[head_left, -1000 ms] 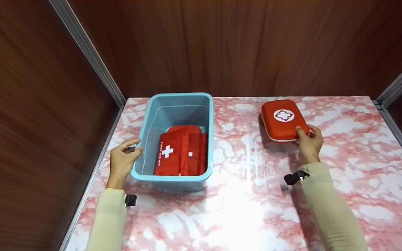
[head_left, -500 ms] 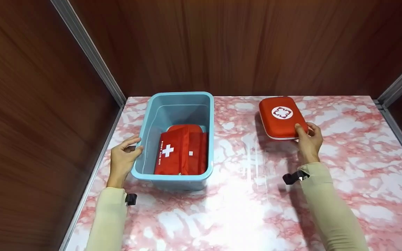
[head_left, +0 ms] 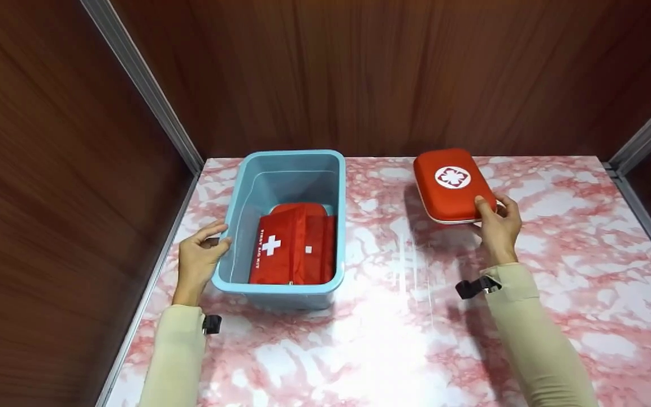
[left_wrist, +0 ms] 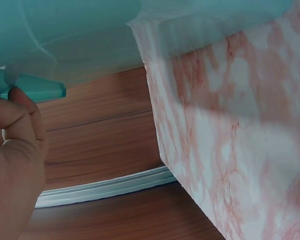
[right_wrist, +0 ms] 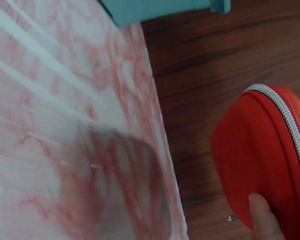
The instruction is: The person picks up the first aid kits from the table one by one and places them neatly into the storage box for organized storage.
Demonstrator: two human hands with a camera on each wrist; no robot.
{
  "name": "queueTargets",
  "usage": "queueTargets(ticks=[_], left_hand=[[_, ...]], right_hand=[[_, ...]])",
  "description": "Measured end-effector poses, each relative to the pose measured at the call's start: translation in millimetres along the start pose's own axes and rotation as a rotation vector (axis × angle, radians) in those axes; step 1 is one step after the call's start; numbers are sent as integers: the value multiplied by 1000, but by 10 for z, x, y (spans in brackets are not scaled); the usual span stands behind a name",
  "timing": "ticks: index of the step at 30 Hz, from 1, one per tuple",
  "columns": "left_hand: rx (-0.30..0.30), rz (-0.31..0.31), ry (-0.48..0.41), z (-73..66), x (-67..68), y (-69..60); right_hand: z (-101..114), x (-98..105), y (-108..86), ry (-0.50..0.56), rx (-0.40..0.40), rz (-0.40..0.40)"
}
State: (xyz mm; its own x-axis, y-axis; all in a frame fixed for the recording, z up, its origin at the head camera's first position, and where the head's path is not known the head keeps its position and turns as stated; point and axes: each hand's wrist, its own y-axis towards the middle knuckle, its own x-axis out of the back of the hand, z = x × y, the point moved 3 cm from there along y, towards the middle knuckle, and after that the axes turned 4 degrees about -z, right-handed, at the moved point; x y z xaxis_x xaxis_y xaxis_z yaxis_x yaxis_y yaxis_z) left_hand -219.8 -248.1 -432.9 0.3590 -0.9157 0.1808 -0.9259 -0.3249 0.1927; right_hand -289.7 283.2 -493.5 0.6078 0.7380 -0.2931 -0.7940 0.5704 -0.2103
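A hard red first aid case (head_left: 454,183) with a white round emblem is held by my right hand (head_left: 499,226) at its near right corner, thumb on top. In the right wrist view the case (right_wrist: 260,160) shows its white zipper and hangs above the table, with a shadow below. My left hand (head_left: 201,257) pinches the left rim of a light blue plastic bin (head_left: 289,289); in the left wrist view its fingers meet the rim's edge. Inside the bin lies a red first aid pouch (head_left: 280,265) with a white cross, over another red item (head_left: 303,208), mostly hidden.
The bin stands toward the left of a red-and-white marbled table (head_left: 382,339). Dark wood panels (head_left: 382,79) rise behind and at both sides, with metal strips (head_left: 144,85) along the corners. Clear tape strips (head_left: 404,260) lie on the table between bin and case.
My right hand has lifted the first aid case a little and moved it slightly left and away from me. My left hand and the bin have stayed in place.
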Motion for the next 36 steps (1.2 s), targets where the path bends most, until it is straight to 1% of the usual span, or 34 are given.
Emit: queueTargets(ticks=[5, 9, 14, 18, 25, 30, 33, 36], left_hand=[[-2, 1, -2, 10, 3, 5], [-10, 3, -1, 5, 4, 2], [11, 5, -20, 40, 2, 10], [19, 2, -27, 85, 7, 31], [5, 2, -25, 71, 6, 27], [2, -1, -27, 87, 9, 36], [14, -5, -28, 165, 12, 74], [23, -12, -22, 285, 19, 124]], right_hand=[[30, -31, -40, -5, 22, 15], [44, -56, -64, 9, 19, 18], [85, -95, -135, 16, 19, 29], [101, -129, -189, 31, 15, 51], [120, -198, -278, 34, 20, 106], [112, -227, -326, 40, 13, 123], [107, -247, -351, 49, 8, 131], [105, -272, -383, 56, 5, 147]])
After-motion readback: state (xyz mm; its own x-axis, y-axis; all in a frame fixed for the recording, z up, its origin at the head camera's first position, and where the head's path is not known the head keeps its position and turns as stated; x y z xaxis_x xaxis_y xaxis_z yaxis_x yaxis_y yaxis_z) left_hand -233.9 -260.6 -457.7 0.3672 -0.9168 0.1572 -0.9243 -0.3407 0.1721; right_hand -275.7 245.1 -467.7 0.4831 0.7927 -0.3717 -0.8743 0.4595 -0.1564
